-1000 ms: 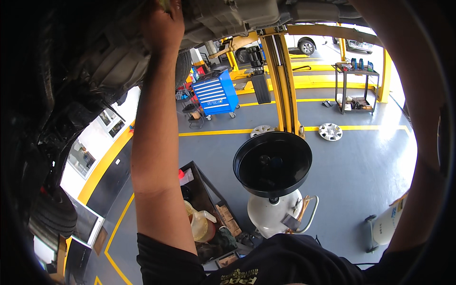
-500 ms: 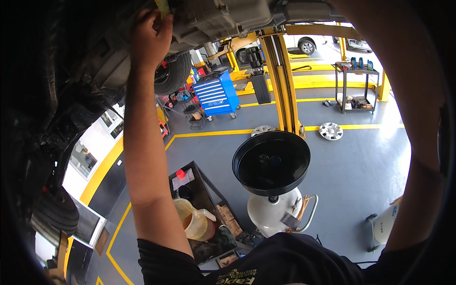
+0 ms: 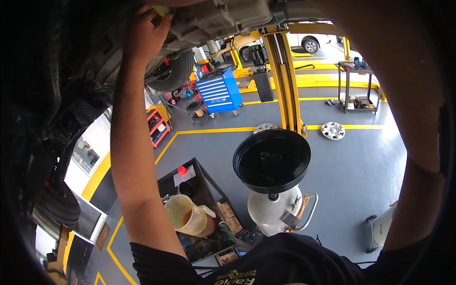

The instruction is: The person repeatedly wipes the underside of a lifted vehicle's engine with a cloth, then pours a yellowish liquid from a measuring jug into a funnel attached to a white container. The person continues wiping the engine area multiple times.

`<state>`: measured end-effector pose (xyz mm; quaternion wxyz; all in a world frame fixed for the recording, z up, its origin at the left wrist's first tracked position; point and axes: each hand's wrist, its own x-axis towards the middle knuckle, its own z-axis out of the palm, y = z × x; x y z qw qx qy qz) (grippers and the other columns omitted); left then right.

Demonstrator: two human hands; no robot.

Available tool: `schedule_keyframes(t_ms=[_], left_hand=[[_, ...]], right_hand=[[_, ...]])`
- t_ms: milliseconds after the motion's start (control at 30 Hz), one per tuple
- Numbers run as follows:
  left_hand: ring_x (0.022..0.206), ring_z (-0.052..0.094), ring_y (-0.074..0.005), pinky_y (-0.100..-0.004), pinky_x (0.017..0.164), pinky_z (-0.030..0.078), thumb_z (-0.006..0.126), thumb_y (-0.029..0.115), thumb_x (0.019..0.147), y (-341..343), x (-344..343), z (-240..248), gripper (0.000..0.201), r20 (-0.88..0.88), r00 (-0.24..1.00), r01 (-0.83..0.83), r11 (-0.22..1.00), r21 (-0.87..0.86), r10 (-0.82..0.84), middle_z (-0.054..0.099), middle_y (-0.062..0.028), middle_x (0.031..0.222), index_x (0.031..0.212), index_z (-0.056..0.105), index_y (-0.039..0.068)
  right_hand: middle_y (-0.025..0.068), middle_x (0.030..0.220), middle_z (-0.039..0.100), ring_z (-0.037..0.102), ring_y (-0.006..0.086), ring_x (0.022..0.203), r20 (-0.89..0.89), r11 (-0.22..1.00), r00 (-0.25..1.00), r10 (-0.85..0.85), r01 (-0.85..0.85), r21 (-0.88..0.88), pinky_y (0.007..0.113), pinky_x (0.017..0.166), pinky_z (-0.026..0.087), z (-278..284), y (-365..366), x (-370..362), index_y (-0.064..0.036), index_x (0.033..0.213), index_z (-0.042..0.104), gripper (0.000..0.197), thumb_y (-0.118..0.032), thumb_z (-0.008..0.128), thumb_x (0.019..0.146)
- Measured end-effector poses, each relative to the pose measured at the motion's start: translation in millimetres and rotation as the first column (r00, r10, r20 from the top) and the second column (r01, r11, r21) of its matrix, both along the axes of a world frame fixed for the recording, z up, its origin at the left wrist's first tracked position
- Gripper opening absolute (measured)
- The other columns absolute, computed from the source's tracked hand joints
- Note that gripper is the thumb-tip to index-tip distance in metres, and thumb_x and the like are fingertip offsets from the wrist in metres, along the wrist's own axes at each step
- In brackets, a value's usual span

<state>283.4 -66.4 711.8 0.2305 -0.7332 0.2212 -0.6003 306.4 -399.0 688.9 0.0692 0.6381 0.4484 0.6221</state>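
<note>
My left hand is raised to the car's underside, fingers closed on a yellow-green piece that the top edge cuts off; its kind is unclear. Up along the right side goes my right arm. Its hand lies beyond the top edge, and a skin-coloured sliver beside the yellow-green piece is too small to identify. Below the car stands an oil drainer with a wide black funnel pan over a pale tank. Dark liquid and some small round things show in the pan.
At lower left, a dark cart carries a plastic jug with amber liquid. Behind the drainer rises a yellow lift post. A blue tool cabinet, a wheel cover and a black trolley stand farther back.
My left hand and forearm have shifted a little left. Less of the yellow-green piece shows now. The view has turned slightly, uncovering more of the jug and a red cart.
</note>
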Motion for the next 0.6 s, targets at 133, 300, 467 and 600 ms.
schedule_keyframes(t_ms=[133, 300, 467, 600], left_hand=[[0.09, 0.071, -0.0412, -0.0441, 0.08, 0.054, 0.07, 0.039, 0.099, -1.2, -12.2, 8.8, 0.04, -0.208, 0.967, -0.179, 0.975, -0.134, 0.149, 0.073, -0.0223, 0.092, 0.104, 0.072, -0.001], [0.087, 0.069, -0.0432, -0.044, 0.076, 0.053, 0.066, 0.045, 0.101, 5.9, -10.4, 13.4, 0.047, -0.197, 0.955, -0.25, 0.961, -0.121, 0.224, 0.071, -0.0247, 0.088, 0.1, 0.071, -0.002], [0.079, 0.072, -0.0361, -0.0434, 0.072, 0.053, 0.069, 0.034, 0.101, -4.2, 7.5, -0.2, 0.037, 0.196, 0.979, 0.073, 0.996, -0.045, -0.063, 0.073, -0.0169, 0.081, 0.089, 0.071, 0.0], [0.074, 0.074, -0.031, -0.0419, 0.071, 0.053, 0.069, 0.024, 0.101, -1.8, 4.4, -7.3, 0.027, 0.155, 0.987, 0.053, 0.991, -0.125, -0.033, 0.074, -0.0124, 0.078, 0.091, 0.072, 0.0]], right_hand=[[0.0165, 0.102, 0.077, 0.074, 0.0324, 0.098, 0.012, 1.0, 1.0, 0.011, -0.011, -0.001, 0.044, 0.083, 0.06, 1.4, 1.8, -1.0, -0.0032, 0.096, 0.081, 0.02, -0.012, 0.065, 0.087], [0.0165, 0.102, 0.077, 0.074, 0.0324, 0.097, 0.024, 0.999, 0.999, 0.03, -0.03, -0.012, 0.044, 0.082, 0.06, 2.4, 7.6, -10.1, -0.0032, 0.096, 0.081, 0.02, -0.012, 0.065, 0.086], [0.0165, 0.101, 0.077, 0.074, 0.0324, 0.097, 0.057, 0.998, 0.997, 0.06, -0.059, -0.018, 0.044, 0.082, 0.06, 5.9, 16.4, -15.5, -0.0031, 0.095, 0.081, 0.02, -0.012, 0.065, 0.086], [0.0165, 0.101, 0.077, 0.074, 0.0324, 0.097, 0.067, 0.997, 0.995, 0.076, -0.074, -0.032, 0.044, 0.082, 0.06, 8.5, 21.4, -14.5, -0.0031, 0.095, 0.081, 0.02, -0.012, 0.066, 0.086]])
